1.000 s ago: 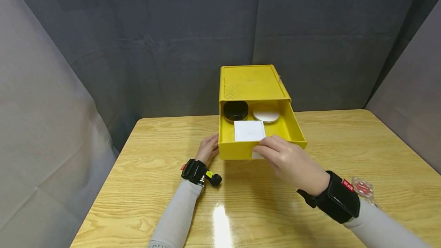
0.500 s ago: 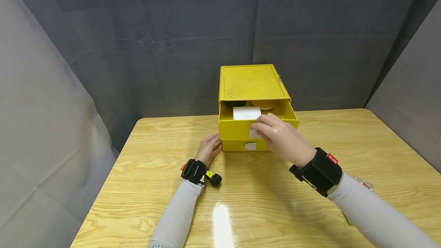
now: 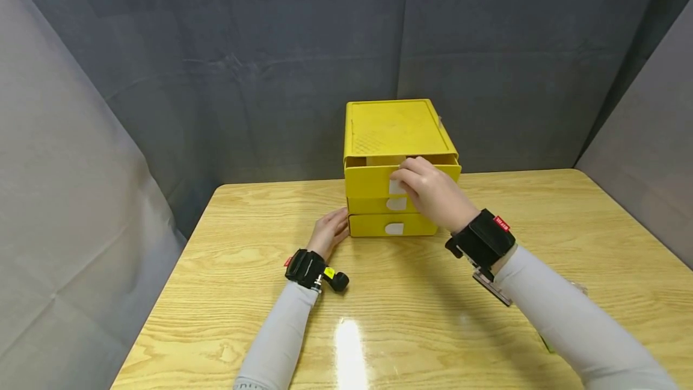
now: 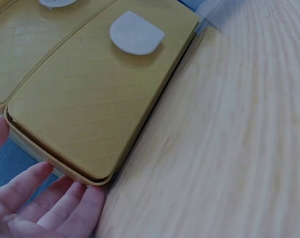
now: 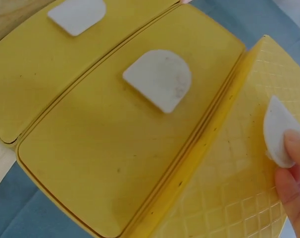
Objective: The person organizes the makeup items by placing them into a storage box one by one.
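A yellow drawer cabinet stands on the table, its top drawer out a little way. My right hand holds that drawer's white tab handle. In the right wrist view, the thumb and fingers pinch the tab. What lies inside the drawer is mostly hidden by its front; only a pale edge shows. My left hand rests against the cabinet's lower left side. Its fingertips touch the side wall by the bottom drawer, with the thumb apart higher up.
The two lower drawers, middle and bottom, sit flush, each with a white tab. A clear item and a green edge show beside my right forearm on the wooden table. Grey curtain hangs behind.
My right hand has pushed the top drawer far back into the cabinet. The black round container, white round lid and white box have gone from view. My left hand has stayed put.
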A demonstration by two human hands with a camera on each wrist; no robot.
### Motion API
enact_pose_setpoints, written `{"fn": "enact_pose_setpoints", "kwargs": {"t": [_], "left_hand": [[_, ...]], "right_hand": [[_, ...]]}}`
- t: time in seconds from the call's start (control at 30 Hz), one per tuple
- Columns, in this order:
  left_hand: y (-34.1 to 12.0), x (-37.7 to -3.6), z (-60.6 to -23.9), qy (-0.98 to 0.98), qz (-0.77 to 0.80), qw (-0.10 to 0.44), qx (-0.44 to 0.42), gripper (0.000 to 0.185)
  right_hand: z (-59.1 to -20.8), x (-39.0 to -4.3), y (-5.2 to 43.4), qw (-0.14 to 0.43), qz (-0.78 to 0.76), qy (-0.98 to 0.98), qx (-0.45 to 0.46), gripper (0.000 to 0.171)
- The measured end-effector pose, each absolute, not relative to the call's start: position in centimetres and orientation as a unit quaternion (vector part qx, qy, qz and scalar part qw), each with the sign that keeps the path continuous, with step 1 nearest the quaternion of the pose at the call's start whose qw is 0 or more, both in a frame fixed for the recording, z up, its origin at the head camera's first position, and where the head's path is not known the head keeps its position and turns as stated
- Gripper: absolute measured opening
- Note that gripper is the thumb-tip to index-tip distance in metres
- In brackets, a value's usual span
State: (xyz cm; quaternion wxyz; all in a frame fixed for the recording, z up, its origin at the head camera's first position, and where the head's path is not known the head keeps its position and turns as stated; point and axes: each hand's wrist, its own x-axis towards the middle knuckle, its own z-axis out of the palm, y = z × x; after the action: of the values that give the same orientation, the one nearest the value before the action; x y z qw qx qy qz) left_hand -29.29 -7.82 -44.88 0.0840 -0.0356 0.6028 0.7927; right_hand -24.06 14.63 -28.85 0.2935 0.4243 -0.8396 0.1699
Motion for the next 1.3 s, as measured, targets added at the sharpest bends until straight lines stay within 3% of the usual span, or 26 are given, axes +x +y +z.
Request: {"fn": "enact_pose_setpoints", "kwargs": {"t": [1.3], "left_hand": [[-8.0,-28.9,-45.0,0.605,0.791,0.083,-0.022,0.048]], "right_hand": [[-30.1,-26.4,13.8,0.322,0.154,-0.854,0.379,0.028]]}}
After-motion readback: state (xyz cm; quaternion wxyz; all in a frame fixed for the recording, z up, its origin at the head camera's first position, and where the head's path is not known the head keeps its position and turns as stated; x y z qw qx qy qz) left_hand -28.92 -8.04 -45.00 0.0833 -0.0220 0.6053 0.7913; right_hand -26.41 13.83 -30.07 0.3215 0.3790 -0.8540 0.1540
